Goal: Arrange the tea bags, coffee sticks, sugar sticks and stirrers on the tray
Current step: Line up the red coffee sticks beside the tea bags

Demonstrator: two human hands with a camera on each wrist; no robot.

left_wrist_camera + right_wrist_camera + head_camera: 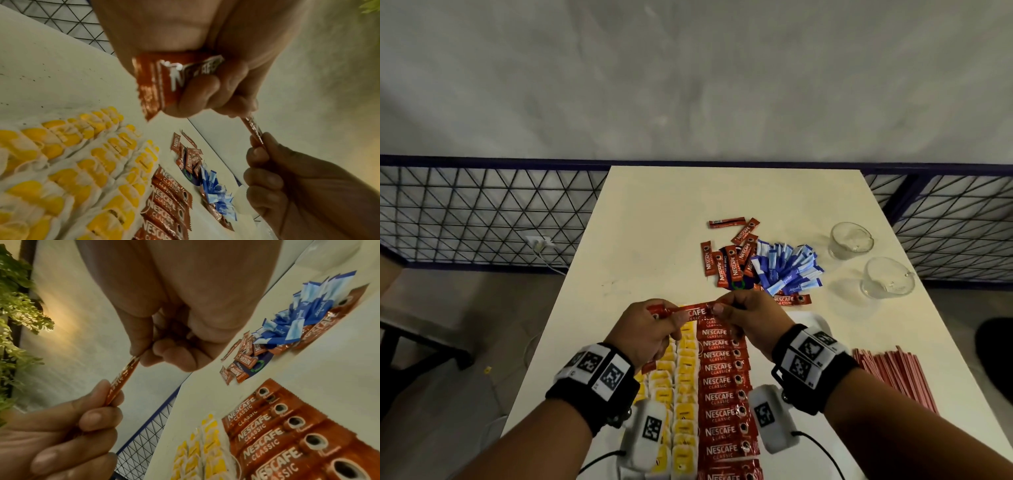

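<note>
Starting at your left, the tea bags (683, 394) lie in yellow overlapping rows on the tray (815, 320), soft and light, so lift any of them by a flat face rather than a corner. Your left hand (645, 329) pinches one end of the coffee stick (690, 311), with another red sachet seemingly tucked under its curled fingers. The stick hangs level above the far end of the coffee row (722, 394), its other end pinched by your right hand (751, 317). It is a thin foil sachet, light, limp in the middle and likely slick, so hold it by the crimped ends as you do now. Farther right on the desk (654, 222), the loose coffee sticks (729, 257) and blue sugar sticks (787, 267) sit heaped together; take them singly. The stirrers (893, 377) at far right look stiff and thin and may roll.
</note>
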